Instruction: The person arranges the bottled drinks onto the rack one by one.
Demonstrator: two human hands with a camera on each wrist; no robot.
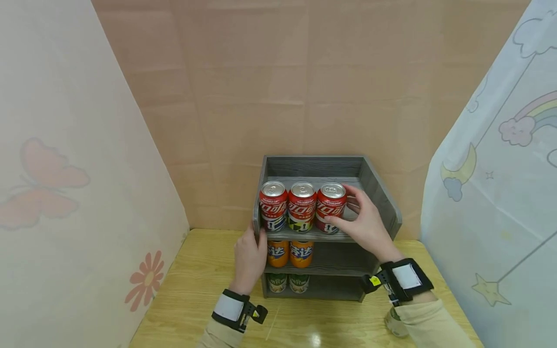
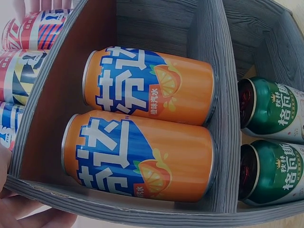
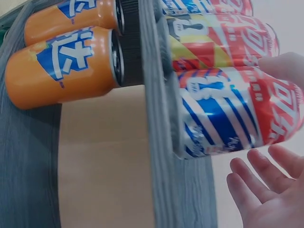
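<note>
Three red cola cans stand side by side on the top tier of a grey wooden shelf (image 1: 313, 237). My right hand (image 1: 365, 222) is around the rightmost cola can (image 1: 331, 205), thumb on its front. In the right wrist view, the other fingers (image 3: 266, 175) are spread a little apart from this can. The middle cola can (image 1: 302, 208) and left cola can (image 1: 273, 208) fill the left side of that tier. My left hand (image 1: 250, 256) grips the shelf's left side panel, thumb at the front edge and fingers outside it.
Two orange soda cans (image 2: 142, 156) stand on the middle tier's left side. Below them are two green kvass cans (image 2: 273, 171). Another can (image 1: 395, 323) is on the wooden table (image 1: 174, 299) at right, partly hidden by my sleeve. Patterned cloths hang at both sides.
</note>
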